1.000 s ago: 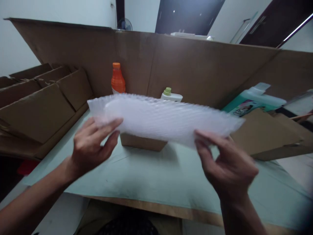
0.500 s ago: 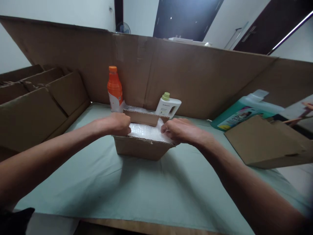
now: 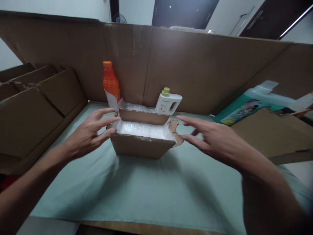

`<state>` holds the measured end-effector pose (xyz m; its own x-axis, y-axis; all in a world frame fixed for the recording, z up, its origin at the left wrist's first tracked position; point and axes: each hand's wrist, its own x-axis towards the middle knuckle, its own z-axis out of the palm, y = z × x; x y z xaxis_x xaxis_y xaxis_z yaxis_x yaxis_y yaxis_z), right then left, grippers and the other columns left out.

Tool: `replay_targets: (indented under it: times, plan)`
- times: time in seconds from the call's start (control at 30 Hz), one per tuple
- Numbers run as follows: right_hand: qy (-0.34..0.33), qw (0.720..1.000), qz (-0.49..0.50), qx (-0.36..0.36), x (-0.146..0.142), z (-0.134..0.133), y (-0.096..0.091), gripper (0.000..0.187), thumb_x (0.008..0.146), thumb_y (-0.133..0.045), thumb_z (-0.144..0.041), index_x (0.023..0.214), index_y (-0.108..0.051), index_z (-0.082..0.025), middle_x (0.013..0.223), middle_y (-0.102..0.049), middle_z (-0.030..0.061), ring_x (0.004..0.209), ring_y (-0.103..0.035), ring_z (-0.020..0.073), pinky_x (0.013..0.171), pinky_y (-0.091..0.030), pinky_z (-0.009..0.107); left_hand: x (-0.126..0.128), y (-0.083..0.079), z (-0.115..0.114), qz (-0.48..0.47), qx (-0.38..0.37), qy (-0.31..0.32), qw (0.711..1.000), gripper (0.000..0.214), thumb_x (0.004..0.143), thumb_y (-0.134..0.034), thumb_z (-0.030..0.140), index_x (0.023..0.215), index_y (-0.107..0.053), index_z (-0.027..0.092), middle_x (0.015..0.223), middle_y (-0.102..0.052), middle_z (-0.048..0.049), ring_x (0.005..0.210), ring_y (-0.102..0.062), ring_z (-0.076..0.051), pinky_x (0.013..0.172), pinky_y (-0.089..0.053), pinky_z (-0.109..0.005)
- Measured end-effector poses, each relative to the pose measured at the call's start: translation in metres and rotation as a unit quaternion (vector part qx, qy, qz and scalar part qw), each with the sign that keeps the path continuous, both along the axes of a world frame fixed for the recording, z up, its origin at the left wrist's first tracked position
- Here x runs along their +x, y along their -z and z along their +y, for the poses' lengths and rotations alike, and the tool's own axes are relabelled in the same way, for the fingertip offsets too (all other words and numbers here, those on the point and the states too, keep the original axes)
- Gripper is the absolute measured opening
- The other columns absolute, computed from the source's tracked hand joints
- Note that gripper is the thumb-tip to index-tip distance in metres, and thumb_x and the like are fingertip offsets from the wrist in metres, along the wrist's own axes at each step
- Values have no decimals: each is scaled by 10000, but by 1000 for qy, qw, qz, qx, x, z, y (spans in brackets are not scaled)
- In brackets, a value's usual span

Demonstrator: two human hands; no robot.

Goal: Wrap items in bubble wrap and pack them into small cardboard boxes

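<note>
In the middle of the table stands an open cardboard box (image 3: 141, 147), with bubble wrap (image 3: 144, 130) filling its top. What lies under the wrap is hidden. My left hand (image 3: 91, 132) is at the box's left end, fingers spread, the tips close to the bubble wrap's edge; I cannot tell whether they touch it. My right hand (image 3: 207, 133) hovers at the right end with fingers apart, beside a bent, torn side flap (image 3: 176, 132). Neither hand holds anything.
Behind the box are an orange bottle (image 3: 111, 83), more bubble wrap and a white jug with a green cap (image 3: 168, 101). A teal liquid jug (image 3: 246, 106) leans at right behind cardboard (image 3: 276, 133). Divided cardboard boxes (image 3: 26, 120) stand left; a cardboard wall (image 3: 183, 62) runs behind.
Both hands have let go of the bubble wrap and moved outward to the box's ends, fingers opening. The wrap now lies flatter, and the right side flap shows. The view has shifted slightly.
</note>
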<state>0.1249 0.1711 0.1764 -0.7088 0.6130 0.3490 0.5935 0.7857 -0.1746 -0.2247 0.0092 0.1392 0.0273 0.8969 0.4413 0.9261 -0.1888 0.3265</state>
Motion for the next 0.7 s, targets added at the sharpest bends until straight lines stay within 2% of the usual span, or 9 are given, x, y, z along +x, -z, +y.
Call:
replay_targets:
  times: [0.07, 0.13, 0.17, 0.27, 0.37, 0.43, 0.5, 0.6, 0.7]
  plan:
    - [33, 997, 57, -41, 37, -8, 11, 467, 898, -599, -509, 1321, -621, -311, 984, -778, 47, 661, -694, 204, 561, -510, 323, 0, 20, -33, -82, 44, -72, 993, 434, 1001, -461, 447, 1410, -527, 317, 1496, -492, -53, 1366, -483, -284, 1111, -426, -464]
    - [58, 987, 113, -97, 55, -13, 40, 467, 885, -607, -554, 1255, -653, -274, 975, -779, 79, 673, -706, 216, 493, -508, 303, 1, 47, -51, -134, 15, -114, 984, 561, 979, -501, 494, 1501, -400, 316, 1535, -455, -82, 1377, -480, -314, 1118, -430, -500]
    - [65, 980, 136, -128, 53, -14, 58, 518, 860, -636, -569, 1270, -641, -252, 1032, -772, 103, 728, -721, 232, 510, -533, 312, 2, 61, -52, -157, -12, -120, 980, 670, 954, -531, 537, 1543, -322, 297, 1562, -419, -118, 1381, -478, -337, 1111, -437, -521]
    - [64, 952, 203, -220, 13, -22, 112, 683, 773, -718, -591, 1320, -592, -201, 1239, -708, 153, 960, -722, 291, 729, -613, 411, 2, 93, -29, -215, -70, -98, 969, 1031, 842, -628, 661, 1607, -79, 241, 1647, -223, -210, 1438, -398, -393, 1119, -420, -560]
    - [62, 913, 265, -303, -38, -27, 143, 618, 732, -735, -589, 1178, -658, -168, 1146, -745, 155, 1001, -716, 328, 855, -595, 479, 8, 107, 12, -277, -72, -36, 958, 1206, 751, -684, 722, 1609, -4, 216, 1674, -119, -206, 1511, -237, -407, 1191, -306, -578]
    - [76, 894, 303, -320, -52, -28, 150, 580, 715, -749, -575, 1111, -682, -157, 1065, -766, 151, 997, -716, 345, 884, -582, 494, 23, 109, 32, -342, -53, 8, 938, 1231, 725, -709, 719, 1609, -38, 187, 1666, -167, -199, 1520, -195, -414, 1217, -247, -576]
    - [102, 887, 329, -309, -47, -31, 152, 590, 689, -778, -562, 1102, -686, -151, 1061, -764, 155, 1026, -704, 363, 905, -571, 511, 43, 113, 35, -396, -30, 26, 917, 1221, 716, -746, 676, 1608, -74, 182, 1659, -199, -193, 1519, -197, -416, 1231, -210, -570]
    - [124, 886, 349, -277, -30, -48, 148, 605, 661, -818, -549, 1104, -686, -160, 1063, -753, 155, 1045, -690, 373, 902, -572, 526, 69, 119, 6, -417, 4, 14, 909, 1173, 732, -788, 576, 1609, -83, 245, 1673, -175, -155, 1527, -196, -387, 1240, -198, -556]
    - [75, 891, 363, -262, -39, -74, 133, 671, 685, -830, -513, 1238, -639, -185, 1218, -704, 147, 1145, -654, 354, 964, -554, 522, 70, 113, -40, -414, 29, -48, 908, 1119, 765, -778, 537, 1607, -89, 274, 1658, -228, -135, 1500, -282, -378, 1209, -297, -553]
